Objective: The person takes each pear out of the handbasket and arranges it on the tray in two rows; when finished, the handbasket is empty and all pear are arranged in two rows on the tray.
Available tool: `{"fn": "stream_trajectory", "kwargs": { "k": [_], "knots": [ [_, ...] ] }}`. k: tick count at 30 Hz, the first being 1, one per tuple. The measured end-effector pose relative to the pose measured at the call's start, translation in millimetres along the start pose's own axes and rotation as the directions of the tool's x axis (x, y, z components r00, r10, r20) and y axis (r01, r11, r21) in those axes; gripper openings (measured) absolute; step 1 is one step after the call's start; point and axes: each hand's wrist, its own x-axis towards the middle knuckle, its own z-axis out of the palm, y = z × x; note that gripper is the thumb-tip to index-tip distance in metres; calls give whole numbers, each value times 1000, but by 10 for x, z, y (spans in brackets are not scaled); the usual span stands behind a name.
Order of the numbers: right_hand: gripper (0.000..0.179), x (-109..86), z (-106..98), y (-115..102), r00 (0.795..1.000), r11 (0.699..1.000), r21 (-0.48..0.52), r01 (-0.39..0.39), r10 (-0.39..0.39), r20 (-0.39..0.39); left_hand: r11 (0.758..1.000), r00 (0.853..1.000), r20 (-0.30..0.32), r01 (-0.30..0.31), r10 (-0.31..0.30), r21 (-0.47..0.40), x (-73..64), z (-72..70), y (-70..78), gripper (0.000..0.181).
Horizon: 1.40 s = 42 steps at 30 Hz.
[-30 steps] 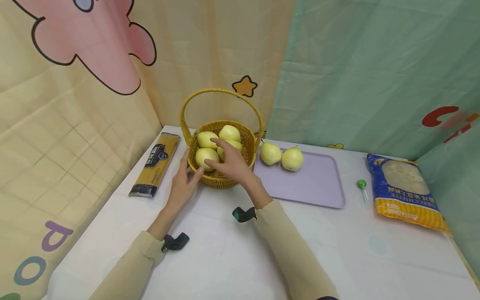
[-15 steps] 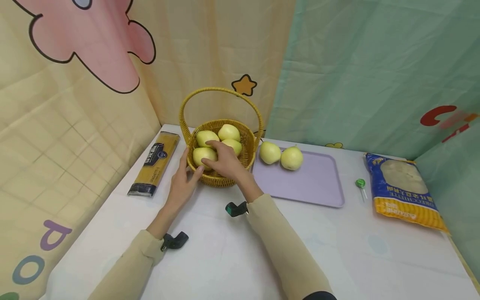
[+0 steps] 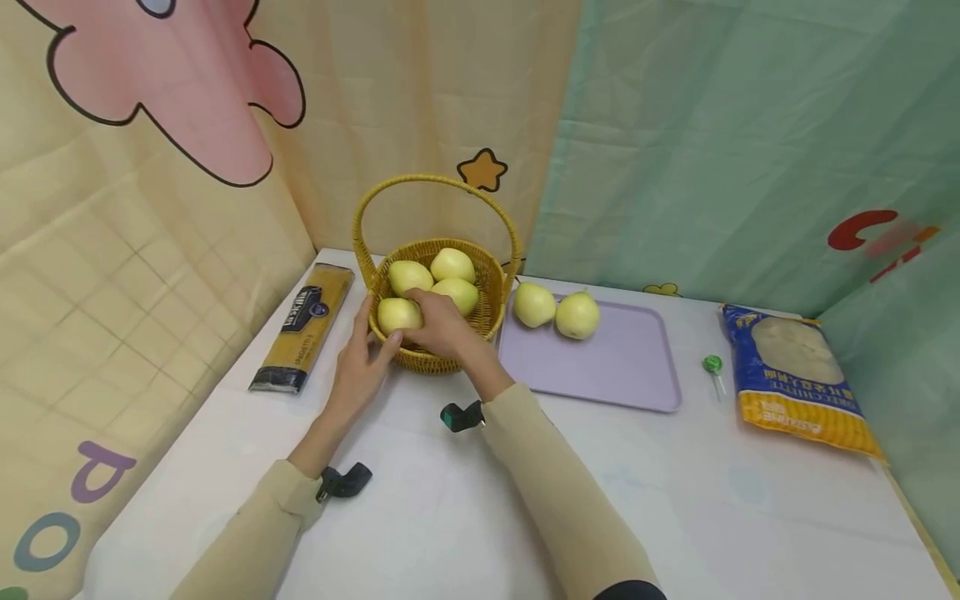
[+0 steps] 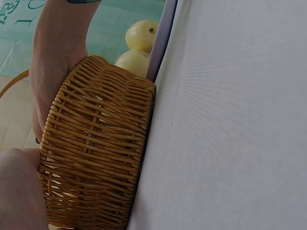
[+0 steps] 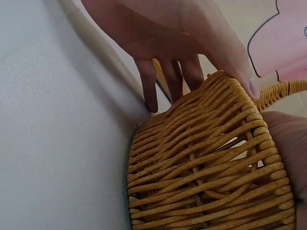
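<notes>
A woven basket with a tall arched handle holds several pale yellow-green pears. My left hand holds the basket's left side, its thumb at the rim and the fingers down along the outer wall. Reaching inside from the front right, my right hand grips the front-left pear; its fingertips are largely hidden behind the fruit and the basket wall. Behind that pear lie a back-left pear, a back-right pear and a right-hand pear.
Right of the basket is a lilac tray bearing two pears at its back left. A spaghetti pack lies to the left. Farther right are a green lollipop and a blue-and-yellow pasta bag. Curtains enclose the table's back and sides.
My right hand has moved left and slightly down, closing on the front-left pear, which has shifted a little left in the basket. The left hand has stayed at the basket's side.
</notes>
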Motion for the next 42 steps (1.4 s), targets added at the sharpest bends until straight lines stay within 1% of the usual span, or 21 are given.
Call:
{"fn": "stream_trajectory", "kwargs": {
  "k": [4, 15, 20, 24, 27, 34, 42],
  "knots": [
    [70, 11, 13, -20, 1000, 1000, -27, -3, 3, 11, 1000, 1000, -1, 2, -2, 0, -2, -12, -5, 82],
    [70, 42, 41, -77, 1000, 999, -39, -24, 24, 18, 1000, 1000, -6, -2, 2, 7, -17, -43, 11, 82],
    [71, 70, 39, -98, 999, 997, -75, -21, 24, 32, 1000, 1000, -4, -1, 1, 0, -6, -42, -4, 82],
    [72, 80, 38, -93, 999, 992, -125, 13, -10, 31, 1000, 1000, -5, -3, 3, -5, 4, -34, -14, 82],
    [73, 76, 34, -90, 999, 989, -143, 38, -35, 27, 1000, 1000, -8, -2, 2, -6, 6, -29, -13, 82],
    [73, 36, 25, -79, 999, 990, -141, 30, -27, 20, 1000, 1000, -4, 10, -10, -5, -2, -15, -2, 81],
    [74, -33, -44, -77, 998, 989, -137, 51, -55, -24, 1000, 1000, -4, 11, -11, 5, 4, -14, 4, 82]
  ]
}}
